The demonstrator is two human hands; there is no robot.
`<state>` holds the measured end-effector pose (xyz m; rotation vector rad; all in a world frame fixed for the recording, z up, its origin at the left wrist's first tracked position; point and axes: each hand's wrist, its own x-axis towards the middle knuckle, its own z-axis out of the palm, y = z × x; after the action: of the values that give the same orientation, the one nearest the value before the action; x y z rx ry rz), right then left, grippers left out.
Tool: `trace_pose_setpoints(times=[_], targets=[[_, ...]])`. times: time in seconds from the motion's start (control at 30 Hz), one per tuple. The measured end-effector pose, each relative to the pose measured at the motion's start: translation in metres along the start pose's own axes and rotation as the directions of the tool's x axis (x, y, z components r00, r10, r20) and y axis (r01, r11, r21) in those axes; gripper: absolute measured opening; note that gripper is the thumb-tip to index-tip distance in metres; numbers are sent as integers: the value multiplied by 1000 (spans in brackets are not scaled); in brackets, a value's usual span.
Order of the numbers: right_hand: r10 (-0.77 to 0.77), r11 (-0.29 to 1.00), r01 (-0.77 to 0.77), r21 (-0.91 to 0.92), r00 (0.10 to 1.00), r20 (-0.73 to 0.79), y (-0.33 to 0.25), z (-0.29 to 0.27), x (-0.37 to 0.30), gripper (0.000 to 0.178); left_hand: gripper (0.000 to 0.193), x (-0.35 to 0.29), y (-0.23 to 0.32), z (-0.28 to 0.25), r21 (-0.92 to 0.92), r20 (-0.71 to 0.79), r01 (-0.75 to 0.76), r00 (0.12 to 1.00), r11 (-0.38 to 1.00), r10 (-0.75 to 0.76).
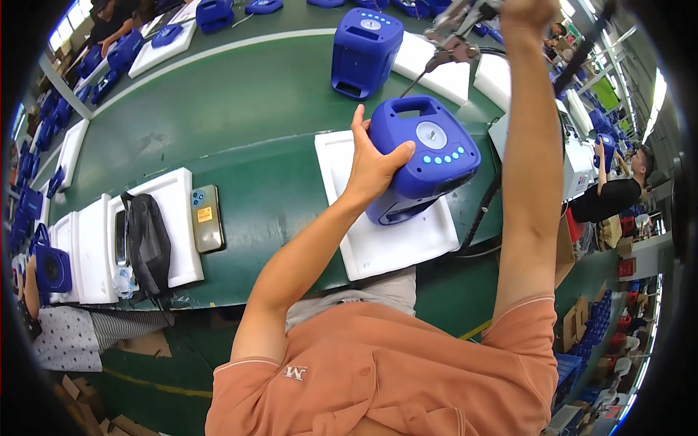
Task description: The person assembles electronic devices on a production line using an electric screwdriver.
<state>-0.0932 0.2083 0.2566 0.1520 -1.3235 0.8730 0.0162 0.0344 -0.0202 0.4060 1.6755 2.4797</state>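
A blue portable speaker (pixel 425 156) with a top handle, a round dial and a row of light-blue buttons stands tilted on a white foam tray (pixel 392 251). My left hand (pixel 374 163) grips its left side, thumb on the top face and fingers along the edge. High at the top edge, my right hand (pixel 529 13) is closed at a metal screwdriving tool (pixel 454 49), its fingers partly cut off by the picture's edge. The tool's thin bit slants down toward the far corner of the speaker, by the handle; whether it touches cannot be made out.
Another blue speaker (pixel 367 52) stands farther back on the green table (pixel 254 94). To the left lie a phone (pixel 208 218), a black mesh pouch (pixel 149 243) and white foam trays (pixel 182 189). A black cable (pixel 483 211) hangs at right. Co-workers (pixel 614 185) are around.
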Motion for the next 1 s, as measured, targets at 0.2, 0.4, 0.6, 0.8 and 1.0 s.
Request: trace_pose_setpoints(times=[0.2,0.4,0.6,0.8,1.0], targets=[[-20,999,24,-47,997,79,-23,-30,53,58,89,43,10,-20,25,-38,106,994,994,-105],[-56,983,71,-168,994,92,-12,-19,42,66,61,57,-4,-25,9,3,96,995,995,-96],[-89,964,112,-240,990,106,10,-7,21,74,55,51,2,-18,-67,-26,97,995,993,-99],[513,838,-544,-40,761,396,-12,-23,14,67,58,50,6,-20,-70,-24,99,995,993,-101],[79,973,-16,-231,960,269,18,-23,5,61,60,50,7,-17,-74,-24,113,993,991,-115]])
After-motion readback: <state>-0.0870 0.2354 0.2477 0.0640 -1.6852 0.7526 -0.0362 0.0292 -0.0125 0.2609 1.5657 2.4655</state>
